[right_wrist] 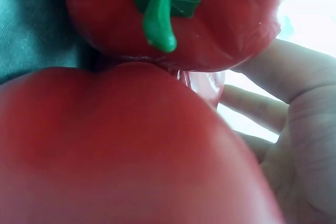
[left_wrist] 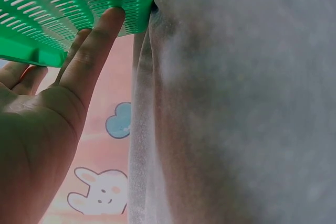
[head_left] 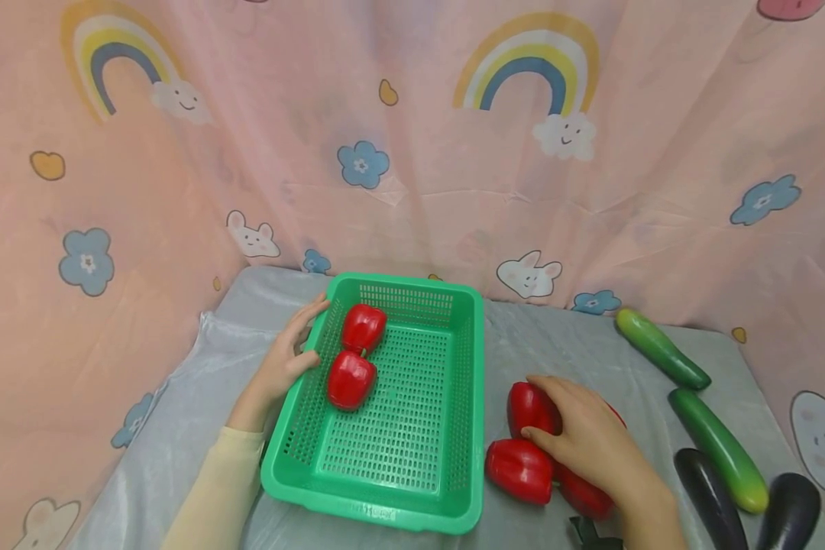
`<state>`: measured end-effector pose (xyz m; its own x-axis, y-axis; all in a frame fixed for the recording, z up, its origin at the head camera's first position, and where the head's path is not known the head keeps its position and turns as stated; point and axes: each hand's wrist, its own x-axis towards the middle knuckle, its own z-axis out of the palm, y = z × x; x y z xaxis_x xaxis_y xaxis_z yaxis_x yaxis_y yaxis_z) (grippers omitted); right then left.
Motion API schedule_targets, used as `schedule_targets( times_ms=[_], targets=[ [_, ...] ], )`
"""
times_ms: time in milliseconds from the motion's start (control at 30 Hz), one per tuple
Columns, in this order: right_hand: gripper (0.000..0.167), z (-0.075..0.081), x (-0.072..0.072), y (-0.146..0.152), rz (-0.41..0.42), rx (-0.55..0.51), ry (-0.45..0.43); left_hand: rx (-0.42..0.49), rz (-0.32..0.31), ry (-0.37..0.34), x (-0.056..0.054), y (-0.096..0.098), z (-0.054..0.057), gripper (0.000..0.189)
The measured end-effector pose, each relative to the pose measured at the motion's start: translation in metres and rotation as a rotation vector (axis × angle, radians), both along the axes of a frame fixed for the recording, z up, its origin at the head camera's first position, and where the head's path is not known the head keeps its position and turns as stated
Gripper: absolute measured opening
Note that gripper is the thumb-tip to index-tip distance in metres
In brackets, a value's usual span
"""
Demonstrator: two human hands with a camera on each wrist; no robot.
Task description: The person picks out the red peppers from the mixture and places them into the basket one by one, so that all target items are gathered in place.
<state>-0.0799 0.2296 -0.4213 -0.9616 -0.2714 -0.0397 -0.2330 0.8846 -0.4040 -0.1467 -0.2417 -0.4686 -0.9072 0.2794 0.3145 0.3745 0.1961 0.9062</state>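
Note:
My left hand rests against the left side of a green plastic basket, thumb and fingers spread at its rim. In the left wrist view, straight fingers touch the slotted outer wall. Two red bell peppers lie along the basket's left side. Right of the basket, my right hand reaches over a cluster of red bell peppers and grips the far one between thumb and fingers. Another bell pepper lies just in front, its green stem showing in the right wrist view. A nearer one sits under the hand.
Two green cucumber-like vegetables lie at the right, with two dark eggplants near the front right. A dark green stem-like piece shows at the front edge. Grey cloth covers the table; a pink printed curtain stands behind.

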Motion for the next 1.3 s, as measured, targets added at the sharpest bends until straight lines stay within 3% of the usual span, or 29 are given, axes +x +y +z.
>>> schedule_targets(
  times_ms=[733,933,1300],
  targets=[
    [0.078,-0.0013,0.0013,0.0003,-0.028,-0.045,-0.028,-0.015,0.003,0.003,0.0004,0.0007,-0.0017,0.088],
    [0.074,-0.0013,-0.0008,-0.0019,0.010,-0.008,-0.015,-0.011,0.006,0.006,-0.0002,0.0001,-0.0030,0.088],
    [0.101,-0.0036,-0.0021,-0.0025,0.005,0.065,-0.047,0.000,0.009,0.017,-0.0004,-0.0005,-0.0028,0.088]
  ],
)
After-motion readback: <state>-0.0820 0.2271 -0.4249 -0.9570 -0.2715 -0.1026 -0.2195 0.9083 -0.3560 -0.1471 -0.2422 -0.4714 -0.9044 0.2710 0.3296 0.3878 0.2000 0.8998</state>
